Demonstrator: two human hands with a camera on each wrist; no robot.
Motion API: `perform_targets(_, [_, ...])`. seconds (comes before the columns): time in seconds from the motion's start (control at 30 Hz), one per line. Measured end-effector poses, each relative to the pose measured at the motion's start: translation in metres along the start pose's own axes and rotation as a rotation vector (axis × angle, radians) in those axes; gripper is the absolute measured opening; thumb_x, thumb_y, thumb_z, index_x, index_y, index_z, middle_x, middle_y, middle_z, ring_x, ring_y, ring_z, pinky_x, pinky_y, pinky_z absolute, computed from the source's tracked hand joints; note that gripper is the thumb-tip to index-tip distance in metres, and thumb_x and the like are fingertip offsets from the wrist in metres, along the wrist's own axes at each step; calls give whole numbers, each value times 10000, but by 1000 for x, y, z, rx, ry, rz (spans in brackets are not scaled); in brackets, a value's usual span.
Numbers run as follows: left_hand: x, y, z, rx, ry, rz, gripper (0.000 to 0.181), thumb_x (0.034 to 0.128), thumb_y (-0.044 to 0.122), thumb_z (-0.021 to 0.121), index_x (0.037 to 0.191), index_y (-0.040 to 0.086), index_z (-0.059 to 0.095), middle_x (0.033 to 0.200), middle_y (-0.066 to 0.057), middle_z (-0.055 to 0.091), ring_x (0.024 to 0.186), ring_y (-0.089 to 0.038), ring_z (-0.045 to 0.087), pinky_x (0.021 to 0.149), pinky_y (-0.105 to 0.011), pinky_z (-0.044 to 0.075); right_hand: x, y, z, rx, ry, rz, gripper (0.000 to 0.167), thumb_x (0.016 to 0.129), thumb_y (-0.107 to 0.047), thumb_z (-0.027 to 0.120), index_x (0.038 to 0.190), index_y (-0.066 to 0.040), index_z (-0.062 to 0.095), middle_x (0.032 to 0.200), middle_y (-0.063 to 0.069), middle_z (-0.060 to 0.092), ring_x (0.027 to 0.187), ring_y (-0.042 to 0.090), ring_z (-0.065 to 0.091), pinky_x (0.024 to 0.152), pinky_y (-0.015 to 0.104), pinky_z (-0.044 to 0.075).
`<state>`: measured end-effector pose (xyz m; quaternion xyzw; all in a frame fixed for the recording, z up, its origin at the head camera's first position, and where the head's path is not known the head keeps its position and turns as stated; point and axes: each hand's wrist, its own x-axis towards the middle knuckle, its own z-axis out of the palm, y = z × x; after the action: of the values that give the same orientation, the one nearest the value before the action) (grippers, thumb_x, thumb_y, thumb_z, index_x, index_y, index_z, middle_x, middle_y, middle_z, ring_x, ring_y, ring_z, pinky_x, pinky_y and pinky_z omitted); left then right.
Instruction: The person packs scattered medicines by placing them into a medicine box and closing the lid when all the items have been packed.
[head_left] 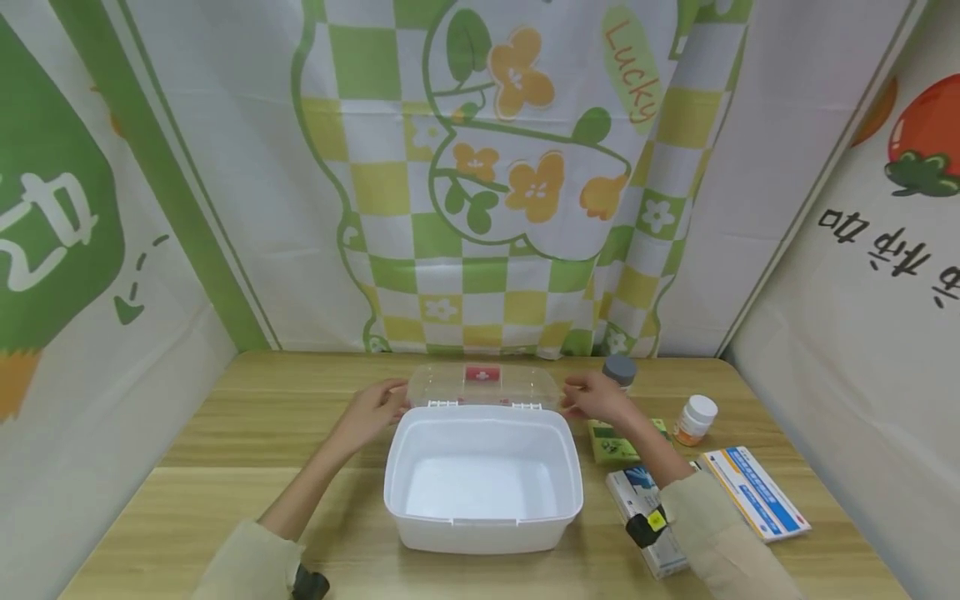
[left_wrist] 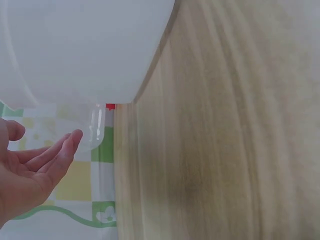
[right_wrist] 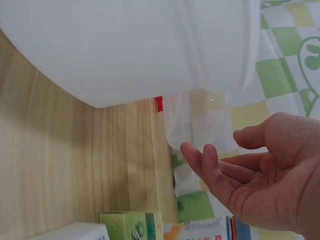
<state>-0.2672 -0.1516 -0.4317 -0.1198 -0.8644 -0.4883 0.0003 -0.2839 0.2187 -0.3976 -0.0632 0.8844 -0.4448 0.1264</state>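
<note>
A red label bearing a white cross (head_left: pixel 482 374) is carried on the clear plastic lid (head_left: pixel 442 386), which is folded back on white hinges toward the table's back edge. The lid is joined to a deep white plastic box (head_left: pixel 483 535), placed at the middle of the table with its interior exposed. At the lid's left end, the left hand (head_left: pixel 375 406) is held with a slack grip, fingers slightly bent; the right hand (head_left: pixel 597 395) is held likewise at the right end. Whether the lid is touched cannot be told.

Near the table's right edge, a flat white carton with blue and orange bands (head_left: pixel 757 492) is printed too finely to be read. Beside it are set a white bottle with an orange label (head_left: pixel 696 419), a green-and-yellow carton (head_left: pixel 611 447) and a white carton with a blue picture (head_left: pixel 663 557). A grey-capped bottle (head_left: pixel 619 369) is placed near the back edge.

The table (head_left: pixel 262 492) is surfaced in pale wood grain. Behind it a green-and-yellow checked curtain (head_left: pixel 382 192) is hung, printed "Lucky"; black Chinese characters (head_left: pixel 888 246) are seen on the right-hand cloth.
</note>
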Motion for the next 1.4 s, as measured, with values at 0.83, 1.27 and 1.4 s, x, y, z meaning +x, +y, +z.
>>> perform_targets(0.83, [-66, 25, -10, 118, -88, 121, 516, 1051, 177, 500, 1456, -124, 392, 1382, -318, 550, 1136, -416, 668, 892, -416, 597, -91, 35, -32, -387, 57, -83, 585, 913, -182, 708, 1360, 135, 504, 1161, 277, 685, 1004, 410, 691, 795, 470, 601])
perform_targets(1.27, [-82, 42, -10, 289, -93, 273, 536, 1003, 128, 581, 1474, -64, 414, 1425, -268, 534, 1141, -400, 668, 911, -440, 584, -124, 67, -39, -440, 52, 69, 703, 872, -288, 760, 1338, 165, 493, 1181, 307, 659, 970, 370, 695, 748, 455, 593])
perform_targets(1.4, [-91, 44, -11, 467, -103, 344, 577, 1012, 246, 585, 1493, -21, 412, 1520, -203, 458, 1307, -398, 552, 1053, -549, 476, -128, 72, -37, -503, 47, 98, 700, 846, -335, 781, 1306, 135, 540, 1154, 265, 677, 957, 326, 691, 771, 464, 580])
